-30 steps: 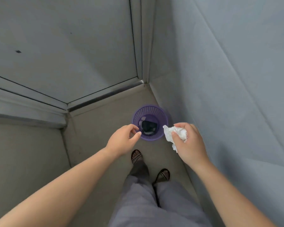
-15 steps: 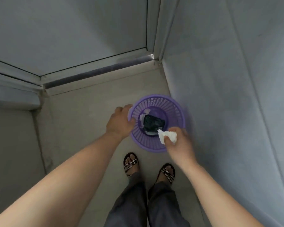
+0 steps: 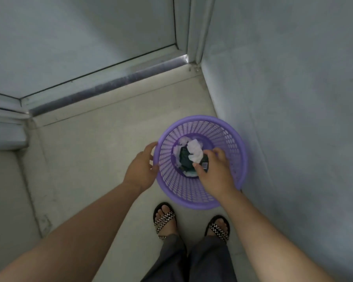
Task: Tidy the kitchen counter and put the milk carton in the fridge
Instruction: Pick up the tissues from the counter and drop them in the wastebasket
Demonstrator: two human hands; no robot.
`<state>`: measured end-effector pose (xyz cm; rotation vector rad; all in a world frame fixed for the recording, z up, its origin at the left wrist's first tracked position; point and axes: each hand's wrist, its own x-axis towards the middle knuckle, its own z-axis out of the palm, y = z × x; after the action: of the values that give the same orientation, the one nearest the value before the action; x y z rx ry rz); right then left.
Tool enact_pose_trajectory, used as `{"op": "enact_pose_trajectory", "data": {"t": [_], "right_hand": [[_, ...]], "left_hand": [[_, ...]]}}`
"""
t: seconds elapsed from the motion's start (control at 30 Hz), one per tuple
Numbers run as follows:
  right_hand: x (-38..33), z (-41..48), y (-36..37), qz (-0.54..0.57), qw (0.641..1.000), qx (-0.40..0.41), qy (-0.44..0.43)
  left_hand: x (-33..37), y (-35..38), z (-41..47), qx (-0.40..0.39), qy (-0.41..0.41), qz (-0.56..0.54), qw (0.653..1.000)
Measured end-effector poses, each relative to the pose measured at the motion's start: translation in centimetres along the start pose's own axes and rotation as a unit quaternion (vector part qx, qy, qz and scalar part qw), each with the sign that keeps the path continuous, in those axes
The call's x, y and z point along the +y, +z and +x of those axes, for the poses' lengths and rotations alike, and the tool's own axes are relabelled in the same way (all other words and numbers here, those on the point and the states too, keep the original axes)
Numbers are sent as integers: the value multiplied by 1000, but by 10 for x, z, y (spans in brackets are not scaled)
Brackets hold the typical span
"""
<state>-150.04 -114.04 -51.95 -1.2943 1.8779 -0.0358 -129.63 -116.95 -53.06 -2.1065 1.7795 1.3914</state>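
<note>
A purple mesh waste bin [image 3: 230, 143] stands on the floor in the corner, in front of my feet. Inside it lie a dark wrapper [image 3: 184, 159] and white scraps. My right hand [image 3: 214, 174] reaches down over the bin's mouth, with thumb and fingertips pinched on a crumpled white tissue [image 3: 194, 150] just above the rubbish. My left hand [image 3: 140, 169] rests against the outside of the bin's left rim, fingers loosely curled and holding nothing. No milk carton, counter or fridge is in view.
A grey wall [image 3: 293, 98] runs close along the right of the bin. A metal door track [image 3: 110, 82] and a panel door close the far side. My sandalled feet [image 3: 164, 218] stand just behind the bin on a pale floor.
I have bent closer to the bin. My right hand has carried the tissue from beside the rim down into the bin's mouth. My left hand has moved onto the rim's left side.
</note>
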Motion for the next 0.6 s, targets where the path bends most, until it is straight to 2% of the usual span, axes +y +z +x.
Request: {"op": "enact_pose_trajectory", "data": {"t": [0.2,0.3,0.6], "right_hand": [[-17,-37,-41,25,1000,1,11],[-40,-78,-72,32,999,-8,4],[-144,-259,-208,115,993,19,-30]], "left_hand": [[26,-34,-20,-55,-44,54,996],[55,-68,-51,-63,-36,27,997],[167,-210,-243,-21,79,-43,996]]}}
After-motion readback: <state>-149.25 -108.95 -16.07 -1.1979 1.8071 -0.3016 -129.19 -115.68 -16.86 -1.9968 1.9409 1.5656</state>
